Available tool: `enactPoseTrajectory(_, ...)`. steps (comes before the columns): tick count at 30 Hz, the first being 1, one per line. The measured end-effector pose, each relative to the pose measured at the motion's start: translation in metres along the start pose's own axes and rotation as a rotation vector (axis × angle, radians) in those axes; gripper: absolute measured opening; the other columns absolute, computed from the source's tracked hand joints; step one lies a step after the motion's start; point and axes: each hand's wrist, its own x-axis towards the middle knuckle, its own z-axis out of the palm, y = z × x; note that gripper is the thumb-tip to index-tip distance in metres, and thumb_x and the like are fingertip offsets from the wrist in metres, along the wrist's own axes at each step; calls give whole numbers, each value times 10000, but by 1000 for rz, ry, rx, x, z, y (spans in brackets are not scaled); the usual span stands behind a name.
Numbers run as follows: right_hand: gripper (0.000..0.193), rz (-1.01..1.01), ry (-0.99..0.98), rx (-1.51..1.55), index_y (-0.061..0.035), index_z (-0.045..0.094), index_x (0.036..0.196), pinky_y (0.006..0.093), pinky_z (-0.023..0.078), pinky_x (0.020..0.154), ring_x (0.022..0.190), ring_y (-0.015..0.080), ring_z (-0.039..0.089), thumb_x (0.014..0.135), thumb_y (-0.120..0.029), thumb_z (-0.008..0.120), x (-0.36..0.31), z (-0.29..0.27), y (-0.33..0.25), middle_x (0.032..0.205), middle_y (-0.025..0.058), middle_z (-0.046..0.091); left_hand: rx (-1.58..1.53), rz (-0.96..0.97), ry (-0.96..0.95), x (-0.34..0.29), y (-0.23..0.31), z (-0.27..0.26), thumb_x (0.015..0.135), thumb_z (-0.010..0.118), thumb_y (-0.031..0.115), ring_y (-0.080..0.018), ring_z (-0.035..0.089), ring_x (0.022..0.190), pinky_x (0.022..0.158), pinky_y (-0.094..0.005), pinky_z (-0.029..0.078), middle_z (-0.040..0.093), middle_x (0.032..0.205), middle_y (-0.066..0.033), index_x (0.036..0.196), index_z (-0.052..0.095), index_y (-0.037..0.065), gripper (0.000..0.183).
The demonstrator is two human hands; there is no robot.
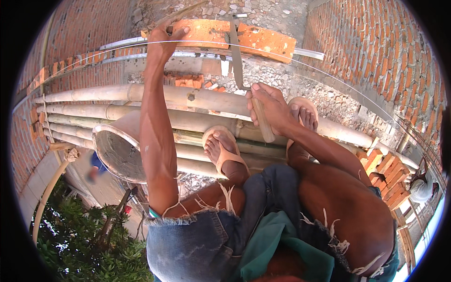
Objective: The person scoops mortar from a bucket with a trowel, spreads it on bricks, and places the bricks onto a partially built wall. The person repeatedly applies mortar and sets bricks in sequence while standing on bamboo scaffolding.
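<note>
My right hand (272,108) is wrapped round the wooden handle of a trowel (236,58). The trowel's narrow metal blade points away from me, its far end at the gap between two orange bricks lying end to end. My left hand (165,41) grips the outer end of the left brick (204,33), thumb along its near top edge; the other fingers are mostly hidden. Beyond the blade, the right brick (267,41) has grey specks on its face. A taut white string (329,74) crosses in front of both bricks.
My sandalled feet (224,149) stand on bamboo poles (192,96) high above rubble. A mortar bucket (117,152) sits left of my left forearm. Stacked bricks (387,176) lie at the right. Brick walls (371,56) rise on both sides, with tree leaves (84,230) below left.
</note>
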Motion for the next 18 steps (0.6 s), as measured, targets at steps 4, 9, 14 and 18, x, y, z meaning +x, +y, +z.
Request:
enactPoseTrajectory(4, 304, -258, 80, -930, 3, 567, 1066, 438, 534, 663, 708, 277, 678, 1033, -299, 583, -27, -41, -31, 825, 168, 670, 16, 14, 26, -2, -3, 1, 874, 808, 461, -246, 742, 882, 790, -413, 575, 769, 976, -160, 1349, 700, 114, 597)
enactPoseTrajectory(9, 301, -177, 170, -1332, 15, 519, 1146, 564, 502, 806, 898, 500, 669, 972, -207, 623, -38, -57, -35, 915, 307, 682, 100, -13, 16, 8, -11, 3, 848, 811, 330, -309, 740, 889, 803, -438, 567, 755, 968, -211, 1236, 721, 65, 478)
enactPoseTrajectory(14, 312, -339, 67, -1261, 28, 463, 1156, 589, 492, 813, 930, 528, 658, 979, -177, 618, 14, -17, -6, 1056, 353, 646, 39, 159, 44, 17, -13, -1, 802, 826, 261, -308, 716, 786, 717, -457, 543, 744, 856, -194, 1145, 750, 78, 396)
enactPoseTrajectory(18, 333, -382, 106, -1253, 20, 415, 1200, 591, 476, 821, 958, 554, 632, 1001, -164, 607, 56, 10, 8, 1092, 358, 625, 134, 72, 20, 21, -11, -3, 790, 827, 259, -298, 691, 687, 655, -453, 532, 708, 721, -150, 1134, 739, 78, 398)
